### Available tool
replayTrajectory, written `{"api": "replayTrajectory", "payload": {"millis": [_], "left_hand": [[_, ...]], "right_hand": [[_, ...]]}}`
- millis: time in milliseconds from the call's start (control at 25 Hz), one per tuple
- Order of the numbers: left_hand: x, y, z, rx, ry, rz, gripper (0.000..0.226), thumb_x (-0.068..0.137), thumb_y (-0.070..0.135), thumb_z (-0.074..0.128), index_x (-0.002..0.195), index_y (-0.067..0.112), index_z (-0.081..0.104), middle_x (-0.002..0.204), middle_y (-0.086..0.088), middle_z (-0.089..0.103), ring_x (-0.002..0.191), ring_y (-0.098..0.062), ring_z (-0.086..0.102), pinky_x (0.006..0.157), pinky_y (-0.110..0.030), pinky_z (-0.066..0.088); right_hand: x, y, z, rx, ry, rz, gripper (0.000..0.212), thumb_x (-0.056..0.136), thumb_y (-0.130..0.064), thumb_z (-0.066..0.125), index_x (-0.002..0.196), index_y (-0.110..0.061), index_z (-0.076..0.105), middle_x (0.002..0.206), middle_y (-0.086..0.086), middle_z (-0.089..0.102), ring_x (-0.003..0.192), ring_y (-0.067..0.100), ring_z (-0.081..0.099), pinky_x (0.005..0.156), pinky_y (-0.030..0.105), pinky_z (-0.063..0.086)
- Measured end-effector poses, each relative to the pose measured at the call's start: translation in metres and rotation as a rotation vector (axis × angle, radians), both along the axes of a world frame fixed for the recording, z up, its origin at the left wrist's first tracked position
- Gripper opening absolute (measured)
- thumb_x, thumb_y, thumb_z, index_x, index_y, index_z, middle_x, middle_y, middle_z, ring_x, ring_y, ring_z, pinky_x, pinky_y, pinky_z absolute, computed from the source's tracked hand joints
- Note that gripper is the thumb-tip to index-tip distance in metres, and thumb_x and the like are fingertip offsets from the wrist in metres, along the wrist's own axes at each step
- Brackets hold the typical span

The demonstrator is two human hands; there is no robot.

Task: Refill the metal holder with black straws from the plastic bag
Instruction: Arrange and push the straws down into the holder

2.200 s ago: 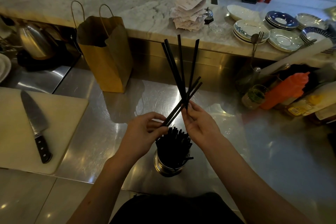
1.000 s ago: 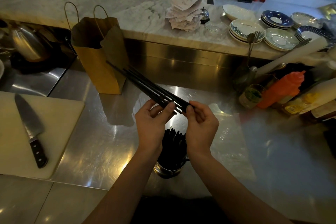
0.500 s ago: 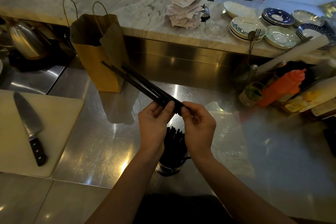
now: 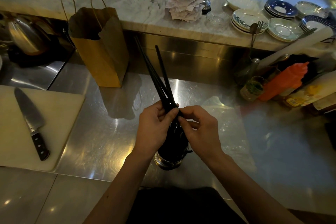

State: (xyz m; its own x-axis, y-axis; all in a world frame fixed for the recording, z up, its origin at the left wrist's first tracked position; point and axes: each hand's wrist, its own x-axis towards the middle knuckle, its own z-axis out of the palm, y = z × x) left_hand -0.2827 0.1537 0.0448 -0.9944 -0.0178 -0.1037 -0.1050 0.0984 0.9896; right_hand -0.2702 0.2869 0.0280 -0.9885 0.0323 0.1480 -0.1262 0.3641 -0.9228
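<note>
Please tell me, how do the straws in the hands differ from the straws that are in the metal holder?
The held straws are few and fan apart, pinched at their lower ends by the left hand and right hand; the straws in the metal holder form a dense packed bundle. The held ones lean away over the steel counter and show nearly full length; those in the holder stand roughly upright, mostly hidden behind the hands. Both sets are black and thin.

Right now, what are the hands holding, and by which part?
Both the left hand and right hand pinch a few black straws by their lower ends, above the metal holder.
</note>
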Motion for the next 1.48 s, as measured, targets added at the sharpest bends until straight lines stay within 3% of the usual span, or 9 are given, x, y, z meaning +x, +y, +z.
{"api": "replayTrajectory", "payload": {"millis": [280,480,640,760,920,1080,1160,1280,1480], "left_hand": [[0.008,0.016,0.001,0.176,-0.107,0.060,0.024,0.104,0.015,0.042,0.119,0.013,0.060,0.109,0.000,0.071,0.093,0.001,0.069,0.071,-0.014,0.054],[0.012,0.020,0.002,0.205,-0.180,0.087,0.021,0.105,0.026,0.037,0.112,0.024,0.057,0.109,-0.001,0.066,0.094,-0.003,0.067,0.069,-0.010,0.051],[0.009,0.008,-0.004,0.112,-0.114,0.042,0.020,0.105,0.024,0.036,0.103,0.023,0.056,0.093,0.001,0.063,0.087,-0.005,0.064,0.076,-0.019,0.052],[0.011,-0.004,-0.012,0.012,-0.010,-0.050,0.019,0.105,0.023,0.034,0.101,0.021,0.053,0.075,0.003,0.052,0.068,-0.008,0.052,0.065,-0.021,0.046],[0.025,-0.013,-0.023,-0.126,0.027,-0.367,0.016,0.105,0.025,0.035,0.099,0.027,0.049,0.070,0.010,0.048,0.064,-0.009,0.046,0.060,-0.028,0.041],[0.035,-0.011,-0.023,-0.264,0.034,-0.494,0.013,0.105,0.017,0.036,0.102,0.011,0.047,0.073,0.003,0.051,0.062,-0.009,0.046,0.059,-0.029,0.040],[0.034,-0.009,-0.023,-0.332,0.039,-0.505,0.012,0.104,0.014,0.038,0.102,0.007,0.047,0.073,0.000,0.052,0.061,-0.013,0.045,0.059,-0.032,0.040],[0.035,-0.007,-0.024,-0.337,0.070,-0.488,0.018,0.098,0.023,0.046,0.106,0.008,0.052,0.089,-0.007,0.060,0.076,-0.020,0.056,0.070,-0.039,0.048],[0.039,-0.033,-0.016,-0.195,0.102,-0.301,0.040,0.095,0.018,0.060,0.133,0.025,0.051,0.121,0.011,0.062,0.111,-0.001,0.059,0.093,-0.015,0.046]], "right_hand": [[0.004,-0.006,-0.008,0.246,0.184,0.024,0.023,0.090,-0.006,0.064,0.112,-0.009,0.067,0.110,0.002,0.063,0.098,0.005,0.062,0.084,0.015,0.053],[0.012,-0.014,-0.011,0.261,0.261,0.016,0.032,0.089,-0.003,0.063,0.121,-0.008,0.065,0.111,0.006,0.064,0.105,0.002,0.056,0.091,0.017,0.051],[0.004,-0.003,-0.003,0.258,0.281,0.144,0.022,0.086,0.000,0.064,0.106,-0.006,0.072,0.093,0.005,0.066,0.083,0.005,0.061,0.075,0.016,0.052],[-0.008,0.003,0.018,0.065,0.114,0.017,0.020,0.084,-0.009,0.069,0.103,-0.014,0.069,0.090,-0.004,0.067,0.084,0.008,0.065,0.076,0.023,0.054],[-0.033,0.006,0.049,-0.517,-0.266,0.120,0.037,0.082,-0.021,0.067,0.117,-0.017,0.057,0.109,0.004,0.069,0.103,0.016,0.068,0.093,0.033,0.054],[-0.037,-0.003,0.059,-0.817,-0.382,0.082,0.009,0.092,-0.018,0.059,0.085,-0.013,0.058,0.065,0.000,0.057,0.061,0.015,0.058,0.064,0.031,0.050],[-0.035,-0.009,0.056,-0.807,-0.393,0.012,0.037,0.095,-0.024,0.057,0.061,-0.017,0.044,0.049,-0.005,0.037,0.046,0.010,0.033,0.050,0.025,0.032],[-0.029,-0.017,0.055,-0.784,-0.340,-0.030,0.050,0.098,-0.030,0.052,0.052,-0.018,0.033,0.043,-0.007,0.028,0.039,0.008,0.022,0.042,0.023,0.020],[-0.009,-0.023,0.033,-0.547,-0.213,0.101,0.046,0.101,-0.023,0.046,0.055,-0.020,0.042,0.045,-0.005,0.035,0.040,0.010,0.032,0.044,0.024,0.030]]}}
